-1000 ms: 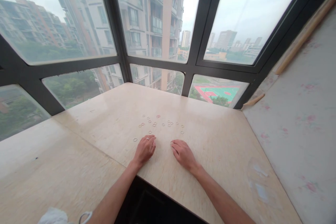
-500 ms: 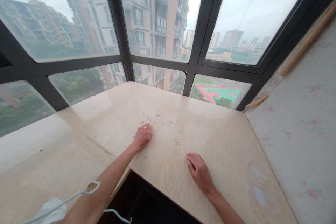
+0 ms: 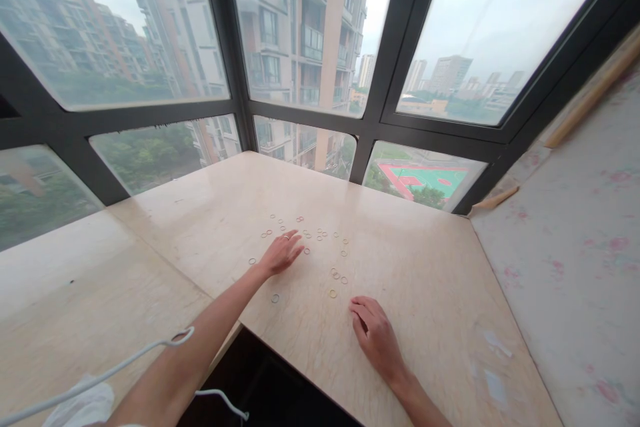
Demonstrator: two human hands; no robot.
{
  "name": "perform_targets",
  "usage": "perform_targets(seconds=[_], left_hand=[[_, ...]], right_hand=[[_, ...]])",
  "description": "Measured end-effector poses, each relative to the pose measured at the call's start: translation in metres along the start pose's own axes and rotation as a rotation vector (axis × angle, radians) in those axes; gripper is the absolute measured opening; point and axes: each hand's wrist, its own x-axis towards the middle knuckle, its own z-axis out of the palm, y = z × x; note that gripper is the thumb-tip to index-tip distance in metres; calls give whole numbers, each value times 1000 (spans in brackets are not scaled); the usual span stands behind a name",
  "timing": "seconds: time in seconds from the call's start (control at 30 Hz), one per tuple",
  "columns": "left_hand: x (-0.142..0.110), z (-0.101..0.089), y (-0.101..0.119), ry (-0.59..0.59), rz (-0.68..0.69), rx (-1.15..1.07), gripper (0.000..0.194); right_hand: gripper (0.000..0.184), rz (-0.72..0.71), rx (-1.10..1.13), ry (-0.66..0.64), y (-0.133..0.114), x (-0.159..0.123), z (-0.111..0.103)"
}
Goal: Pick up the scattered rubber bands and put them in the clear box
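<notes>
Several thin, small rings in muted colours lie scattered flat on the pale tabletop (image 3: 420,260). My left hand (image 3: 281,255) reaches in among them, fingers apart and palm down, with a ring on one finger. Just right of its fingers lies a loose ring (image 3: 307,251); a reddish pair (image 3: 300,219) sits farther back. A dark ring (image 3: 252,261) is left of the hand, and a grey-green ring (image 3: 275,298) lies nearer me. My right hand (image 3: 377,333) rests with loosely bent fingers, holding nothing I can see. Close to its fingertips lies a yellow ring (image 3: 333,293), with a small overlapping group (image 3: 336,275) behind it.
A white cable (image 3: 110,370) crosses my left forearm. Below the table's front edge is a dark opening (image 3: 270,380). Clear plastic with a white label (image 3: 496,387) lies at the right, by the flowered wall (image 3: 575,267). Framed windows (image 3: 310,123) enclose the back.
My left hand went forward to the rings, then shifted right and spread its fingers; some rings there moved right. My right hand drew back toward me and right, uncovering several rings.
</notes>
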Motion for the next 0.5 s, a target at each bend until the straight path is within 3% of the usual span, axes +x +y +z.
perform_targets(seconds=[0.13,0.27,0.4,0.5], left_hand=[[24,-2,-17,-1,-150,52,40],[54,-1,-35,-44,-201,85,36],[73,1,-44,-90,-143,97,36],[71,3,-41,-105,-29,93,29]], right_hand=[[23,-4,-18,13,0,-1,2],[24,-13,-46,14,0,-1,4],[25,-10,-58,18,0,-1,5],[24,-3,-53,19,1,-1,6]])
